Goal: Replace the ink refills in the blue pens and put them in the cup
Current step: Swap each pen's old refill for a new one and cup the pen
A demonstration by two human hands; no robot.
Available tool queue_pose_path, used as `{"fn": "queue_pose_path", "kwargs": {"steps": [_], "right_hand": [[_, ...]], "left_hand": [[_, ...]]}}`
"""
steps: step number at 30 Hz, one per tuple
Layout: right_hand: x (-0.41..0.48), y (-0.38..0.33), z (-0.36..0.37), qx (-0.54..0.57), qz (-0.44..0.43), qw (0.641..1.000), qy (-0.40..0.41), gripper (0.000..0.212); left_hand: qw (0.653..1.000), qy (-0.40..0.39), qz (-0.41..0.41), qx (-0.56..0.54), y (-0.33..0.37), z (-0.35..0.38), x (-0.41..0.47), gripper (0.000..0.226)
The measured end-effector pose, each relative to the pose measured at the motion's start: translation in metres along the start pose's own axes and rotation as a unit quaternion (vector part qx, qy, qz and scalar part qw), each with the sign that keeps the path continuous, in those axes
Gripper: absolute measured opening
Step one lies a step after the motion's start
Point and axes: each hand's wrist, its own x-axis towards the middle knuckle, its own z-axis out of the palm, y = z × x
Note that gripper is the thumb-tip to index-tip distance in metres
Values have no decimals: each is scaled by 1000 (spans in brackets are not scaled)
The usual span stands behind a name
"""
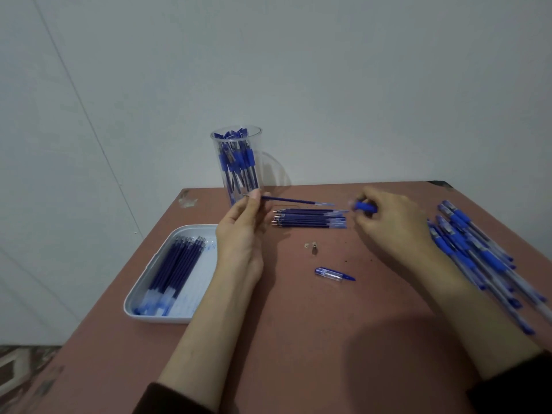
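Clear cup (pixel 237 162) stands upright at the far edge of the table (pixel 298 339), already packed with blue pens.

Left hand (pixel 242 231) is raised right in front of the cup's base. Thumb and fingertips pinch one ink refill (pixel 292 200) near its metal tip end. The refill runs level, out to the right of the cup, off the table surface.

Right hand (pixel 388 225) is well right of the cup, fingers curled round a blue pen body (pixel 365 207). Motion blur there, grip detail unclear. The pen body's open end faces the free end of the refill, with a small gap between them.

A row of loose refills (pixel 310 219) lies flat on the table just right of the cup, below the held refill.

Nearer than the cup and to its right are a small metal pen tip (pixel 314 249) and, closer still, a pen cap (pixel 334 274), both on the table.

A white tray (pixel 158 319) sits in front of the cup on its left, with a batch of tray refills (pixel 176 261) lying side by side inside.

A pile of blue pens (pixel 478 252) is far right of the cup, at the table's right edge.
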Motion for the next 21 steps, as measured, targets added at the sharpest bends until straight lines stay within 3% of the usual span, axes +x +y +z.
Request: {"fn": "queue_pose_path", "kwargs": {"steps": [2,5,9,14,17,21], "right_hand": [[2,5,-2,-6,10,999,37,11],[4,0,-2,80,-36,994,58,12],[4,-26,3,154,-117,981,-29,18],[16,-40,12,187,-98,972,-101,12],[32,-35,18,148,-66,983,-87,13],[49,-22,34,14,-41,991,-126,14]], "left_hand": [[1000,18,24,-8,2,-1,1,9],[998,6,56,40,-2,0,0,9],[994,-25,57,86,-9,4,-4,9],[997,-21,46,63,-6,3,-3,10],[996,12,54,66,-3,5,-4,24],[995,49,36,76,-2,3,0,22]]}}
